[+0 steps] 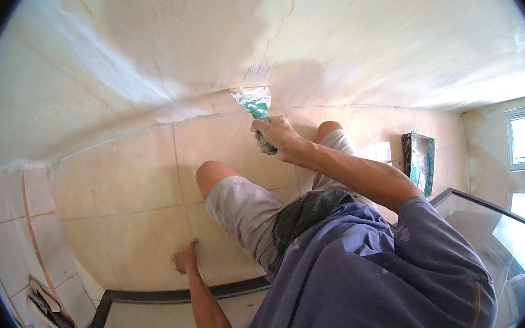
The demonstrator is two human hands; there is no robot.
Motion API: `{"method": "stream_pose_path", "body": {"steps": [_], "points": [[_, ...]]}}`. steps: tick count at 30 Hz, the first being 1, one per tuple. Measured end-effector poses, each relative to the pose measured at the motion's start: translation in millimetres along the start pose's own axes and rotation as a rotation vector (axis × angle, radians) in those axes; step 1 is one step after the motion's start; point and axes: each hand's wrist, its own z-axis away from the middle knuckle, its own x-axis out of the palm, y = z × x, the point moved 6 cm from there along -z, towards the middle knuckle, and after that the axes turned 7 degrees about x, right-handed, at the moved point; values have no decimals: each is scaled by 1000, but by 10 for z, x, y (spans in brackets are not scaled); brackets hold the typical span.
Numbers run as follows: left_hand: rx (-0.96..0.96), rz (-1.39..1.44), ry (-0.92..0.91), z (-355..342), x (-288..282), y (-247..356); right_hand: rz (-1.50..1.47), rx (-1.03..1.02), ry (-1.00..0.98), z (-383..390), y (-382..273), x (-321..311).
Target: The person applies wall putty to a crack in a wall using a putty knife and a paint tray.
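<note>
One pale plastered wall (325, 25) fills the upper part of the view, meeting one beige tiled floor (126, 196) along a curved joint. Two bare knees of the crouching person rise over the tiles. One flat green-stained board (420, 161) leans at the floor's right edge. The right hand (275, 136) is clenched round the handle of one metal putty knife with green-smeared blade (254, 101), its blade edge touching the wall's bottom edge. The left hand (186, 258) rests on the tiles, fingers pressed together.

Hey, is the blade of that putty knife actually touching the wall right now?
Touching. In the head view the right hand holds the putty knife, whose blade edge lies flat on the wall with no visible gap.
</note>
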Motion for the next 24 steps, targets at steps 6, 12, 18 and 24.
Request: {"method": "stream_pose_path", "body": {"steps": [6,12,18,24], "points": [[-24,73,77,-115,23,-153,59,-34,-23,454,-257,47],[-40,135,70,-248,30,-451,22,10,-66,1051,-529,220],[12,209,30,-191,-25,-468,-213,301,-413,1321,-1362,113],[-27,165,28,-200,18,-460,28,6,-348,1945,-1426,-62]]}}
